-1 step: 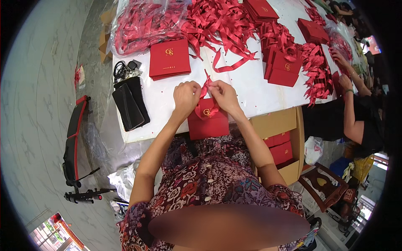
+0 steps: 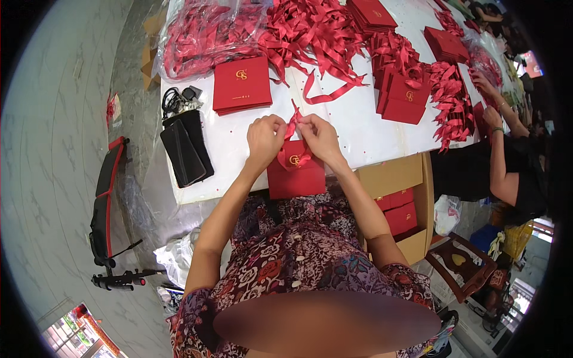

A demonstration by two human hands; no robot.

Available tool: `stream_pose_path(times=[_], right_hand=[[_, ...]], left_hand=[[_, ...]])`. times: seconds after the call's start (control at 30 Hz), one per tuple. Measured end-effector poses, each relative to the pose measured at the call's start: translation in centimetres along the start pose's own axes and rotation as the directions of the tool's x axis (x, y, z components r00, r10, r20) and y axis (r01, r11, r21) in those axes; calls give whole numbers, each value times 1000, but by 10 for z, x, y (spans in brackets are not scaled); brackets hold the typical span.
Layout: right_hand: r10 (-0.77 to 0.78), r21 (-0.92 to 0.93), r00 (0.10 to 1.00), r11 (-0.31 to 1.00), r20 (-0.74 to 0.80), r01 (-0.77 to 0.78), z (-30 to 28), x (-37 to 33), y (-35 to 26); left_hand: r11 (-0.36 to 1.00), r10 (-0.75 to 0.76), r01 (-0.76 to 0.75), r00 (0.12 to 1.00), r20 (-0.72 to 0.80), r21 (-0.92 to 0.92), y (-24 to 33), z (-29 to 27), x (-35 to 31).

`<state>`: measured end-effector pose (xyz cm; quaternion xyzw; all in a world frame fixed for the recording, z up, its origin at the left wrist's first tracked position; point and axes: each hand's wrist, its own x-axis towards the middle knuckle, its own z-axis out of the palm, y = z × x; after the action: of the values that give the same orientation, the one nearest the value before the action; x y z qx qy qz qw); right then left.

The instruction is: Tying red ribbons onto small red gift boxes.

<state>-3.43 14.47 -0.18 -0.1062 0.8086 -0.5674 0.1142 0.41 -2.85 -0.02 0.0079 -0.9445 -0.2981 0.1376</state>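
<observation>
A small red gift bag (image 2: 296,183) with a gold print lies at the table's near edge, in front of my body. Its red ribbon (image 2: 291,130) rises from the top of the bag between my hands. My left hand (image 2: 265,138) is closed, thumb and fingers pinching the ribbon from the left. From the right, my right hand (image 2: 319,136) pinches the same ribbon close to its upper end. The hands are a short gap apart, just above the bag's top edge. Fingertips partly hide where the ribbon is gripped.
Beyond my hands lie a stack of red bags (image 2: 242,83) and a heap of loose red ribbons (image 2: 316,39). A black pouch (image 2: 186,149) is at the left. Bags with ribbons (image 2: 406,95) stand right. An open carton (image 2: 425,203) sits below the edge. A co-worker's arm (image 2: 504,161) works farther right.
</observation>
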Motion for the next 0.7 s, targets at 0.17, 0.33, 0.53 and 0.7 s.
stream_pose_path(times=[0.17,0.33,0.53,0.7], right_hand=[[-12,90,999,996,-41,16,8,1,6],[35,64,999,997,15,-36,4,8,7],[92,387,975,907,203,-166,-14,15,3],[166,308,920,908,354,-283,-22,23,0]], left_hand=[[745,-327,343,935,135,-572,13,5,3],[621,-219,283,958,185,-731,9,14,3],[534,-64,276,956,287,-799,12,3,6],[612,29,208,958,284,-763,10,1,7]])
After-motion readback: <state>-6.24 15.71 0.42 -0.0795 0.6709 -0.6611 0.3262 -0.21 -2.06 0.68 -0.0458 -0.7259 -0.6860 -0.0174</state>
